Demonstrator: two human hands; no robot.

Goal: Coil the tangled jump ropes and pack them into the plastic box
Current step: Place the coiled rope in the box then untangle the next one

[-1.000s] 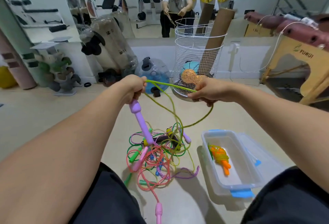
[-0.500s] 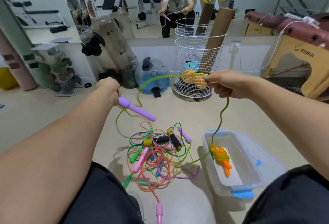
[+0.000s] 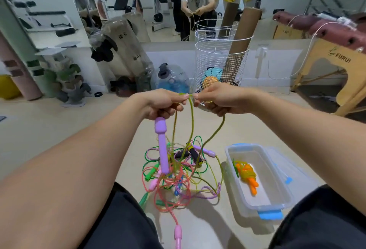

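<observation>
My left hand (image 3: 164,104) grips the top of a purple rope handle (image 3: 162,145), which hangs straight down, and pinches the yellow-green rope (image 3: 191,122). My right hand (image 3: 219,100) pinches the same rope right beside it, fingertips almost touching. Loops of that rope droop to the tangled pile of coloured jump ropes (image 3: 178,173) on the floor between my knees. To the right stands the clear plastic box (image 3: 277,195) with blue latches, holding one coiled rope with orange handles (image 3: 246,175).
The box lid (image 3: 287,171) lies behind the box on its right. A white wire basket (image 3: 219,64) with cardboard tubes, a water jug (image 3: 172,80) and a dumbbell rack (image 3: 65,78) line the mirrored wall. A wooden massage table (image 3: 340,64) stands at the right.
My hands were spread apart pulling the yellow-green rope; now they have come together at centre. The purple handle swung from pointing sideways to hanging down.
</observation>
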